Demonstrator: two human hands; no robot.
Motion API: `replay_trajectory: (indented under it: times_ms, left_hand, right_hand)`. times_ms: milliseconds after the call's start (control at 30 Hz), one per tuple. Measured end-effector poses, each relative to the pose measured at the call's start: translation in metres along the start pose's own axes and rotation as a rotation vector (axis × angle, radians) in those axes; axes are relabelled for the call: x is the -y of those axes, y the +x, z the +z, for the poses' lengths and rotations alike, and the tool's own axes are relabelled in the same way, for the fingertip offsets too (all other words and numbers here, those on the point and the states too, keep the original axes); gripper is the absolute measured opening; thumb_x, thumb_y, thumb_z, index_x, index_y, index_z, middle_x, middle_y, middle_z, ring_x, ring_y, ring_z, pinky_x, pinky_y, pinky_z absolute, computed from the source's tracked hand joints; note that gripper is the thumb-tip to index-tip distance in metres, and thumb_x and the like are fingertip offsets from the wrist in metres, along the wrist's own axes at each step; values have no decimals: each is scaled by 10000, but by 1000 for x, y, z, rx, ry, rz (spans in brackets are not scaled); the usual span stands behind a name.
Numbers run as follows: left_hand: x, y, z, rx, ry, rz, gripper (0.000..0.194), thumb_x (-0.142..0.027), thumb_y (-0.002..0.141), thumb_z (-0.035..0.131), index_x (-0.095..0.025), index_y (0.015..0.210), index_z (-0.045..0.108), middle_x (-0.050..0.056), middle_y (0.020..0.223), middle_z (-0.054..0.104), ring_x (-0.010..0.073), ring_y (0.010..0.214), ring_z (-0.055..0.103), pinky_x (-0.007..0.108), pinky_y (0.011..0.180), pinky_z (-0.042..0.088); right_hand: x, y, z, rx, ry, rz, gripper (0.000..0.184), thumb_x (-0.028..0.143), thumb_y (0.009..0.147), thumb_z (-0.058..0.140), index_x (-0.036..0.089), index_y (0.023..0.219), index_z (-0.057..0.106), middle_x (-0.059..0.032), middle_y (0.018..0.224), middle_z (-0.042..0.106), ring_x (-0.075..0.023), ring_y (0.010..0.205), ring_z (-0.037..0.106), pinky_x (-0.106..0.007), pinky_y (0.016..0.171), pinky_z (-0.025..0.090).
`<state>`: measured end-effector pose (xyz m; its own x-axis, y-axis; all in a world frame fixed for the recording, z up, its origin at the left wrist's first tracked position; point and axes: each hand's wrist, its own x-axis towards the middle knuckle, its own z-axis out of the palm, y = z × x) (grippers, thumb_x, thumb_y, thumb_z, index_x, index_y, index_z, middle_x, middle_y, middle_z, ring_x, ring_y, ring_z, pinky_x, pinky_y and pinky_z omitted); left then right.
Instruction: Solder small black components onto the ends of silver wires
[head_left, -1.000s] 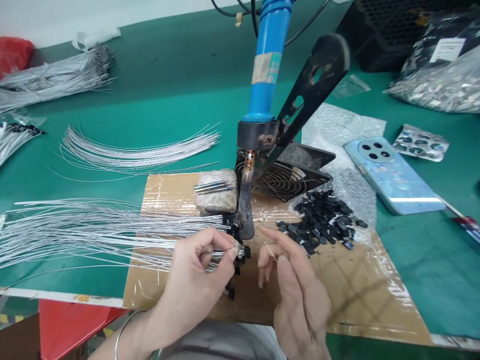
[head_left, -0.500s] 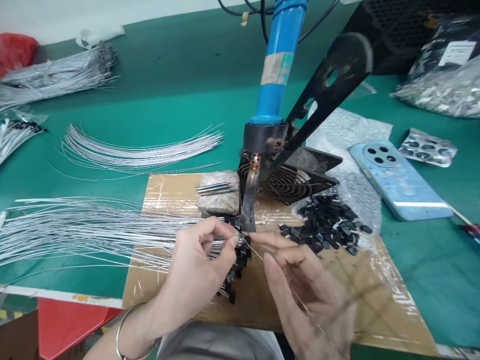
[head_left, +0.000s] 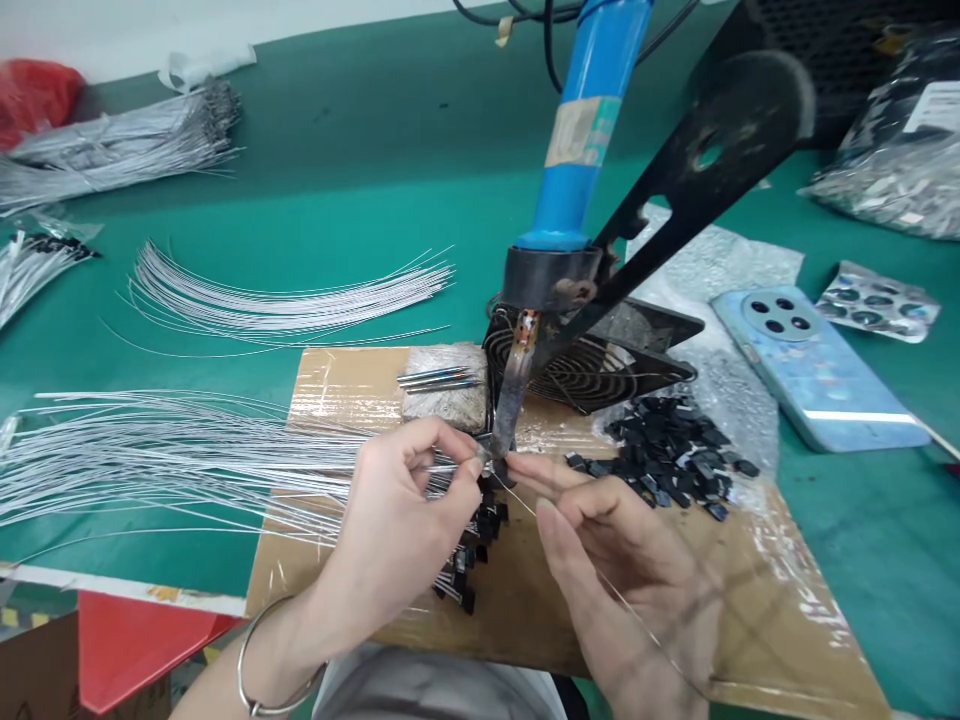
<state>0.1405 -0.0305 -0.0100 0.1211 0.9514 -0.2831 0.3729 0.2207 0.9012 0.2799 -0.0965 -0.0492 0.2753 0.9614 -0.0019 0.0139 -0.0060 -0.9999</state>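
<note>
My left hand (head_left: 401,530) pinches the end of a thin silver wire from the wire bundle (head_left: 172,460), with a small black part at its fingertips, right under the tip of the soldering iron (head_left: 514,400). My right hand (head_left: 622,570) pinches a fine strand of solder wire (head_left: 600,580) and holds its end against the iron tip. The iron has a blue handle (head_left: 581,130) and hangs in a black stand. Finished wires with black parts (head_left: 469,560) lie below my left hand on the cardboard mat (head_left: 720,590).
A pile of loose black parts (head_left: 675,450) lies right of the iron, on bubble wrap. A black fan grille (head_left: 592,360), a cleaning sponge (head_left: 446,385), a blue phone (head_left: 817,365), more wire bundles (head_left: 285,300) and bagged parts (head_left: 892,180) lie on the green bench.
My right hand moved left and brought the solder strand up to the iron tip. My left hand lifted the wire end up to the tip. The view shifted slightly.
</note>
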Motion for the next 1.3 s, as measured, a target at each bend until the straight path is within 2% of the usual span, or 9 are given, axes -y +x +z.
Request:
replay_trajectory:
  times_ms: [200, 467, 667, 1067, 1300]
  left_hand:
    - [-3, 1, -1, -9, 9, 4, 96, -165, 796, 607, -181, 703, 623, 38, 832, 721, 184, 799, 650, 290, 697, 486]
    - [-6, 0, -2, -13, -5, -1, 97, -174, 786, 608, -180, 690, 621, 50, 826, 714, 196, 809, 652, 301, 705, 486]
    - [-6, 0, -2, -4, 9, 2, 95, -181, 791, 609, -181, 698, 626, 50, 826, 719, 200, 805, 656, 300, 697, 494]
    - [-3, -1, -3, -18, 28, 27, 98, -173, 812, 612, -188, 716, 627, 50, 841, 718, 203, 815, 657, 300, 698, 498]
    - [-1, -2, -2, -27, 67, 43, 106, -178, 828, 619, -193, 725, 640, 43, 850, 712, 187, 788, 631, 286, 672, 470]
  right_hand:
    - [1, 2, 1, -4, 40, 16, 191, 153, 933, 617, 258, 777, 591, 20, 1154, 755, -119, 1107, 705, -171, 943, 546]
    - [2, 4, 3, -25, 62, 21, 186, 153, 916, 641, 246, 760, 603, -19, 1145, 763, -155, 1096, 714, -225, 923, 572]
    - [5, 4, 4, -21, 62, 1, 197, 135, 927, 626, 246, 766, 602, 14, 1147, 761, -114, 1090, 711, -171, 945, 543]
    - [3, 2, 3, -35, 60, 34, 169, 174, 895, 669, 238, 752, 607, -55, 1133, 764, -227, 1077, 722, -366, 934, 592]
    - [2, 3, 4, -32, 71, 24, 182, 177, 926, 647, 241, 761, 603, -25, 1142, 762, -177, 1092, 715, -278, 941, 575]
